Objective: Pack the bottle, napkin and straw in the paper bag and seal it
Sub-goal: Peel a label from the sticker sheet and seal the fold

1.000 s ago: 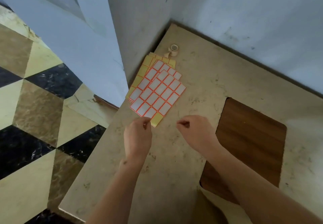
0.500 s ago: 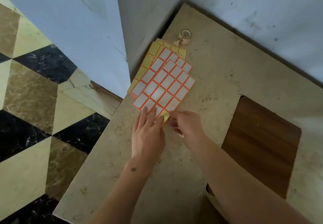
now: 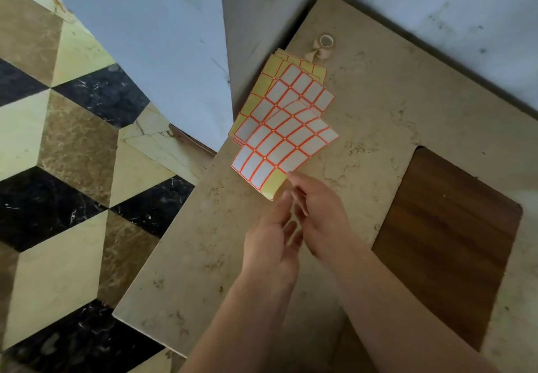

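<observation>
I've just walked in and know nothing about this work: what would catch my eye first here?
First, the fan of sticker sheets, white labels edged in orange on yellow backing, lying on the stone table near the wall corner. Just below them the left hand and right hand meet at the top sheet's lifted near corner. A small tape roll sits beyond the sheets, and a dark wooden panel is set into the table on the right.

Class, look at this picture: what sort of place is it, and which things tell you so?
Probably an indoor room corner: a marble-look table against painted walls, a patterned stone floor, and sticker sheets.
</observation>
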